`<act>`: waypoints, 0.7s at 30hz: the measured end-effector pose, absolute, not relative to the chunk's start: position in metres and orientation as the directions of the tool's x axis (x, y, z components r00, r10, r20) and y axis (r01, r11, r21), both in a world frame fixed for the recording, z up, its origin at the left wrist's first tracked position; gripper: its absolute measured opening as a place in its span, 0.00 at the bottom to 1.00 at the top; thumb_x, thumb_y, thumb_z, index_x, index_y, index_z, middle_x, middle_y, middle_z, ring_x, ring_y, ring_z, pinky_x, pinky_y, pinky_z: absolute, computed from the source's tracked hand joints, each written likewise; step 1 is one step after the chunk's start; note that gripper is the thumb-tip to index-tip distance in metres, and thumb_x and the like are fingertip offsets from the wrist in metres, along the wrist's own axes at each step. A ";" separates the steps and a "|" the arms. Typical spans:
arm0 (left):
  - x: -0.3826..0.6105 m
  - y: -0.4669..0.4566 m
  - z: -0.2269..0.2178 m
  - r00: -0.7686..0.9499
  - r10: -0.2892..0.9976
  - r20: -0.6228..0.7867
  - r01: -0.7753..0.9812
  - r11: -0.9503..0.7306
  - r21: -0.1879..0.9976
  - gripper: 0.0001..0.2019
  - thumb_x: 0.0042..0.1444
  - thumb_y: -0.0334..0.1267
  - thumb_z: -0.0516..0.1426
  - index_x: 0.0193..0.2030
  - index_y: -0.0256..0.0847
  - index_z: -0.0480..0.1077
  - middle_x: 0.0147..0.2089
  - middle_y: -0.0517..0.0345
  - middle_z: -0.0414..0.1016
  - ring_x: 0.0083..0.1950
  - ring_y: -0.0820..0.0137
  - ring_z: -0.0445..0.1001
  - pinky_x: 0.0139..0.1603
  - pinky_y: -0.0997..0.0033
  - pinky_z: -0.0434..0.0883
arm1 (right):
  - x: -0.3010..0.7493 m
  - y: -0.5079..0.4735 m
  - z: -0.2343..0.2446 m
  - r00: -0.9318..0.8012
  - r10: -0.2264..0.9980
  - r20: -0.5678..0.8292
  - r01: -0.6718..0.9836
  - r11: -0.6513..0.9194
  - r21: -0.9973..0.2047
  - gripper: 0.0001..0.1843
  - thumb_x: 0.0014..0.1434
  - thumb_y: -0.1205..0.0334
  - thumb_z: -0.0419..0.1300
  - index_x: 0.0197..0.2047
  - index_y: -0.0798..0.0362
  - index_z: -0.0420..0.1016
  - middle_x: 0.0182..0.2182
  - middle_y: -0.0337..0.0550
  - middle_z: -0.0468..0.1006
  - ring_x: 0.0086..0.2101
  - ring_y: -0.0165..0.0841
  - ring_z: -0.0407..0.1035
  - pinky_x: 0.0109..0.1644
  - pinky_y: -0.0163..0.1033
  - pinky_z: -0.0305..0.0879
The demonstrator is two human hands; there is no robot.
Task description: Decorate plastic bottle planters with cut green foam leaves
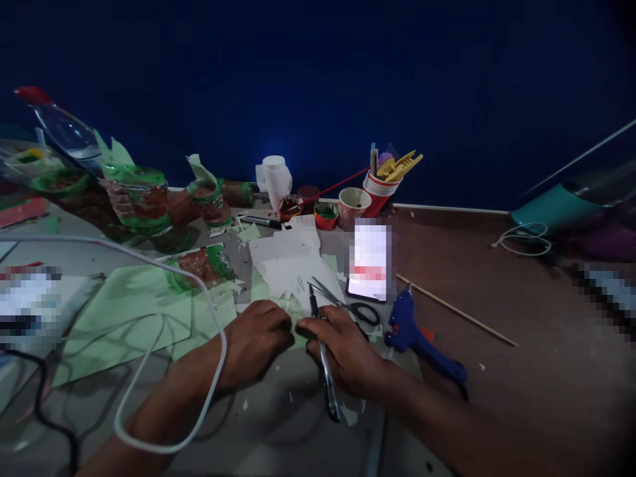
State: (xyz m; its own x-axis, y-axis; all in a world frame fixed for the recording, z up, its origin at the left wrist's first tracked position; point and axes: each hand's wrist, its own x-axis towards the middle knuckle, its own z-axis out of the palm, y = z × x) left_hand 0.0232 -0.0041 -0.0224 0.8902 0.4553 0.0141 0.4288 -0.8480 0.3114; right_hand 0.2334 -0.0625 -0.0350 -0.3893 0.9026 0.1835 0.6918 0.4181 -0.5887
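My right hand (342, 344) is closed, with a clear pen (325, 371) with a dark tip end held slanting between its fingers. Beside it, my left hand (258, 341) is curled with its fingertips turned down; whatever it may pinch is hidden. Pale green paper scraps (291, 305) show just beyond the fingertips of both hands. Black-handled scissors (365, 313) lie beyond my right hand, blades pointing away to the left. A white sheet of torn paper (288, 262) with a small drawn mark lies ahead of the hands.
A lit phone (368, 258) stands ahead right, near a blue glue gun (417, 338) and a wooden stick (457, 310). Painted bottle pieces (136, 199), paper cups (354, 202) and a red cup (380, 192) line the back. A white cable (218, 324) loops over my left forearm.
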 end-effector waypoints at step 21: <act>0.021 0.002 -0.035 0.894 0.442 0.066 0.400 -0.857 0.326 0.09 0.52 0.24 0.53 0.36 0.40 0.68 0.37 0.56 0.70 0.40 0.65 0.65 0.42 0.63 0.62 | 0.230 -0.062 -0.034 -0.443 0.875 0.194 0.746 0.480 -0.461 0.18 0.57 0.58 0.56 0.51 0.50 0.72 0.35 0.48 0.72 0.37 0.39 0.63 0.42 0.43 0.59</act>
State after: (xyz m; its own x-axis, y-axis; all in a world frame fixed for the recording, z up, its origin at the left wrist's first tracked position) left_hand 0.0211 0.0021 -0.0352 0.8943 0.4425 0.0663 0.3997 -0.8567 0.3261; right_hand 0.2304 -0.0616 -0.0340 -0.4435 0.8751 0.1936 0.7465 0.4802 -0.4607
